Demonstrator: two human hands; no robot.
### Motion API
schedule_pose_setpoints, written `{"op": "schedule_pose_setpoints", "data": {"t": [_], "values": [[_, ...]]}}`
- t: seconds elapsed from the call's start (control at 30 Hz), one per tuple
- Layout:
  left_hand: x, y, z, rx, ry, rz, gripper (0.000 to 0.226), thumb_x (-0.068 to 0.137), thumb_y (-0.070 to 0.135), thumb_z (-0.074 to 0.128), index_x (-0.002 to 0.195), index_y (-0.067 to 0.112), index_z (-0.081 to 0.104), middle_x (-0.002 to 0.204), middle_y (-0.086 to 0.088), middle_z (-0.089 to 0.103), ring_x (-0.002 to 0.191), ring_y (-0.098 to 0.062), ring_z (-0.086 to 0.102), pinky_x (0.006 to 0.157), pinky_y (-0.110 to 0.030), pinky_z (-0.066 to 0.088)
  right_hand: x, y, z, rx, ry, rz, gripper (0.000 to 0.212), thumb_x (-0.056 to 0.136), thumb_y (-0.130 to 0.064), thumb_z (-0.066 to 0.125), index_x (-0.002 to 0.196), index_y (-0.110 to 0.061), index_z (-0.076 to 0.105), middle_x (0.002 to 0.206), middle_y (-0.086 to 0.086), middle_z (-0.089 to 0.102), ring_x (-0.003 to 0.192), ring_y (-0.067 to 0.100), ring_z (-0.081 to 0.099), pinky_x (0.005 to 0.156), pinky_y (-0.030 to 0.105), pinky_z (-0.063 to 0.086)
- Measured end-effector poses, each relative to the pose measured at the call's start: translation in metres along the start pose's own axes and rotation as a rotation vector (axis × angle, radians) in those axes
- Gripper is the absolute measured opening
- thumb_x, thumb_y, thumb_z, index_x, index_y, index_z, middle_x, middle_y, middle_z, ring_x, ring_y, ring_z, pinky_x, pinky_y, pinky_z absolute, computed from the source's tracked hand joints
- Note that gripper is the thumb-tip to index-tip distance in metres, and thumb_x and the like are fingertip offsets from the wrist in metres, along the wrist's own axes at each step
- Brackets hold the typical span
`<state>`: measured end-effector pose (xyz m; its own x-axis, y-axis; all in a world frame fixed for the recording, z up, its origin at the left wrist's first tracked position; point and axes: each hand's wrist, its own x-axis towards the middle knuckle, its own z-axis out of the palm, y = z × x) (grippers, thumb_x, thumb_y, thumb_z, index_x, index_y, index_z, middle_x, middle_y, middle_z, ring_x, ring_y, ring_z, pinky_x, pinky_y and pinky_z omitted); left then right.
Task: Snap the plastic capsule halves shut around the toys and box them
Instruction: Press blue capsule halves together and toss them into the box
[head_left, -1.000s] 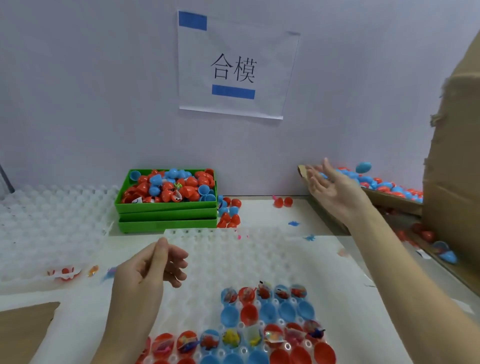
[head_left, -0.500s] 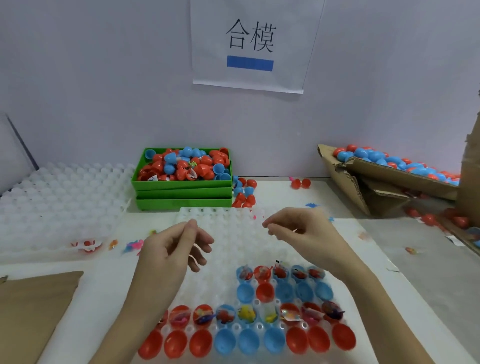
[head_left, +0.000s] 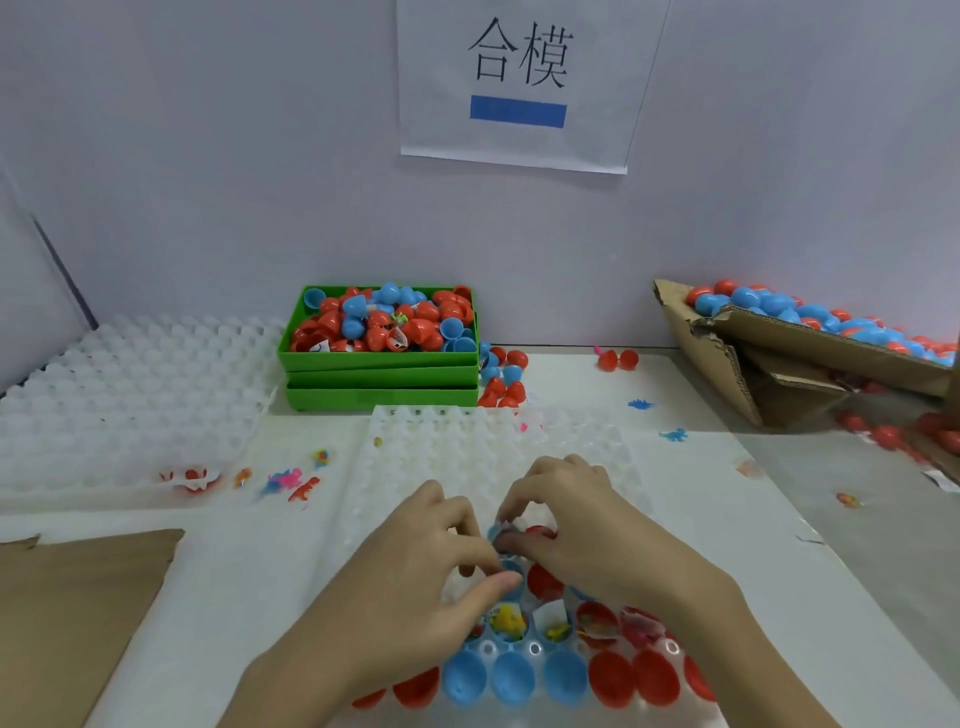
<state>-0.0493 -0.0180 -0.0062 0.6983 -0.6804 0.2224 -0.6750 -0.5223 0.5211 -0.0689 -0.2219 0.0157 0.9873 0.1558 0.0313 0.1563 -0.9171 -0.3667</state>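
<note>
Two hands meet over the white tray

Both hands work close together above the middle of the white dimpled tray (head_left: 447, 457). Left hand (head_left: 415, 577) has fingers curled, thumb and fingertips reaching toward a blue capsule half (head_left: 511, 566) sitting in a tray pocket; whether it actually pinches the half, cannot tell. Right hand (head_left: 587, 535) is curled too, fingertips pinching a small blue capsule piece (head_left: 500, 531) just above the tray. A red half shows just beside the right fingers.

Near row of the tray: open capsule halves, blue ones (head_left: 511, 678) in the middle, red ones (head_left: 634, 678) to the right and a few red to the left. One row farther: halves with small toys in them, among them a yellow toy (head_left: 506, 621).

Outward. Far centre, a stack of green bins (head_left: 382, 382), the top one heaped with red and blue halves; loose halves lie beside it on the right. Far right, a tilted cardboard box (head_left: 727, 364) holding closed red and blue capsules. Left, a second white tray (head_left: 130, 395); small toys (head_left: 291, 480) scattered near its near edge. Near left, a flat cardboard sheet (head_left: 67, 613). A paper sign (head_left: 519, 83) hangs on the far wall.
</note>
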Motion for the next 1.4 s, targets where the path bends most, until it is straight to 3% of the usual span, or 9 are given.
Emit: {"op": "schedule_pose_setpoints", "data": {"t": [0.17, 0.3, 0.43, 0.53, 0.6, 0.77, 1.0, 1.17, 1.4], "values": [[0.0, 0.002, -0.003, -0.028, 0.064, 0.005, 0.033, 0.089, 0.071, 0.058, 0.085, 0.038, 0.06, 0.097, 0.023, 0.051, 0.105, -0.001, 0.049, 0.086, -0.014, 0.04, 0.0, 0.005, -0.005, 0.175, 0.093, -0.005, 0.016, 0.095, -0.046, 0.069, 0.102, -0.032, 0.074, 0.101, -0.019, 0.067, 0.101, 0.0, 0.058, 0.09, 0.024, 0.048], [0.003, 0.003, -0.006, -0.084, 0.248, 0.014, 0.025, 0.089, 0.041, 0.078, 0.085, 0.029, 0.057, 0.09, 0.017, 0.055, 0.088, -0.008, 0.059, 0.077, -0.016, 0.047, 0.001, 0.001, -0.006, 0.458, 0.202, 0.056, 0.015, 0.092, -0.037, 0.076, 0.098, -0.024, 0.074, 0.091, -0.013, 0.076, 0.086, 0.0, 0.072, 0.078, 0.02, 0.059], [0.004, 0.006, -0.007, -0.271, 0.445, -0.079, 0.024, 0.087, 0.032, 0.081, 0.102, 0.031, 0.062, 0.098, 0.019, 0.067, 0.097, -0.004, 0.07, 0.083, -0.015, 0.057, 0.002, -0.011, -0.005, 0.697, 0.3, 0.079, 0.019, 0.091, -0.026, 0.078, 0.102, -0.022, 0.063, 0.088, -0.005, 0.079, 0.077, 0.007, 0.077, 0.073, 0.029, 0.063], [0.004, 0.007, -0.007, -0.333, 0.501, -0.093, 0.041, 0.085, 0.039, 0.077, 0.124, 0.037, 0.062, 0.105, 0.024, 0.069, 0.101, -0.001, 0.07, 0.085, -0.011, 0.055, 0.001, -0.017, -0.002, 0.652, 0.357, 0.041, 0.02, 0.091, -0.029, 0.075, 0.099, -0.028, 0.057, 0.085, -0.011, 0.077, 0.075, 0.004, 0.076, 0.071, 0.024, 0.063], [0.004, 0.008, -0.008, -0.277, 0.514, -0.036, 0.041, 0.089, 0.031, 0.078, 0.129, 0.034, 0.066, 0.111, 0.021, 0.069, 0.103, -0.004, 0.07, 0.086, -0.013, 0.056, 0.0, -0.018, 0.0, 0.565, 0.37, 0.014, 0.017, 0.092, -0.031, 0.074, 0.096, -0.033, 0.058, 0.085, -0.014, 0.076, 0.077, 0.002, 0.075, 0.072, 0.019, 0.062], [0.005, 0.007, -0.009, -0.175, 0.541, 0.033, 0.025, 0.093, 0.017, 0.076, 0.117, 0.025, 0.075, 0.109, 0.017, 0.069, 0.102, -0.009, 0.068, 0.083, -0.014, 0.055, -0.001, -0.019, 0.001, 0.52, 0.388, -0.048, 0.014, 0.091, -0.029, 0.073, 0.097, -0.032, 0.062, 0.083, -0.015, 0.075, 0.078, 0.004, 0.073, 0.074, 0.02, 0.061], [0.007, 0.005, -0.012, -0.368, 0.587, -0.066, 0.015, 0.092, 0.024, 0.073, 0.106, 0.025, 0.078, 0.102, 0.017, 0.073, 0.097, -0.009, 0.072, 0.08, -0.014, 0.056, -0.004, -0.01, -0.012, 0.545, 0.222, -0.146, 0.026, 0.105, -0.014, 0.055, 0.11, -0.038, 0.062, 0.095, -0.013, 0.073, 0.092, 0.008, 0.072, 0.079, 0.025, 0.062], [0.006, 0.006, -0.014, -0.502, 0.556, -0.087, 0.019, 0.085, 0.035, 0.076, 0.101, 0.025, 0.078, 0.1, 0.014, 0.074, 0.096, -0.013, 0.073, 0.081, -0.016, 0.057, -0.001, -0.013, -0.016, 0.641, 0.22, -0.166, 0.014, 0.1, -0.024, 0.064, 0.103, -0.038, 0.067, 0.092, -0.007, 0.068, 0.087, 0.016, 0.069, 0.071, 0.026, 0.062], [0.005, 0.006, -0.015, -0.375, 0.577, -0.025, 0.027, 0.083, 0.04, 0.077, 0.103, 0.021, 0.077, 0.1, 0.013, 0.073, 0.099, -0.012, 0.072, 0.082, -0.02, 0.059, 0.0, -0.017, -0.013, 0.729, 0.244, -0.169, 0.007, 0.096, -0.023, 0.071, 0.102, -0.027, 0.07, 0.105, -0.002, 0.069, 0.083, 0.017, 0.071, 0.068, 0.029, 0.062]]}}
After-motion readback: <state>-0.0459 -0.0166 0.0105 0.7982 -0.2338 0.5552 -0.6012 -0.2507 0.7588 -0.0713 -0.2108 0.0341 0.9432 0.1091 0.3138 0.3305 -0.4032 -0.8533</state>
